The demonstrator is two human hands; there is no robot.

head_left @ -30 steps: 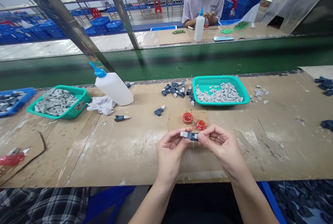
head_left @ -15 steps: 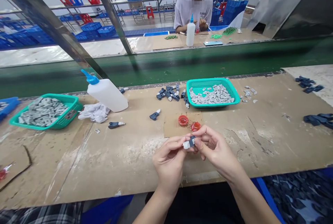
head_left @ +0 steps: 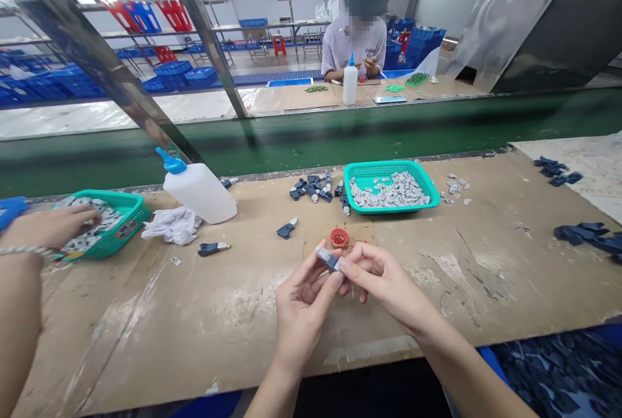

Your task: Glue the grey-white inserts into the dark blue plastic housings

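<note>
Both of my hands pinch one small dark blue plastic part with a grey tip (head_left: 327, 258) over the worn cardboard table (head_left: 253, 301). My left hand (head_left: 302, 301) cups it from below, fingers curled. My right hand (head_left: 376, 275) grips its right end between thumb and fingertips. Just beyond the part sits a small red cap (head_left: 339, 237); a second cap is hidden behind my fingers. A teal basket (head_left: 389, 187) of small grey pieces stands further back, with a heap of finished blue parts (head_left: 315, 187) to its left.
A white squeeze bottle with a blue nozzle (head_left: 198, 190) leans beside a crumpled rag (head_left: 171, 225). A co-worker's hand (head_left: 48, 227) reaches into another teal basket (head_left: 127, 223) at left. Loose blue parts (head_left: 590, 235) lie at right. A green conveyor (head_left: 340, 136) runs behind; another person sits across it.
My hands have turned the part so its grey tip points up-left and moved it slightly left. A co-worker's arm has come in at the left and reached into the left basket.
</note>
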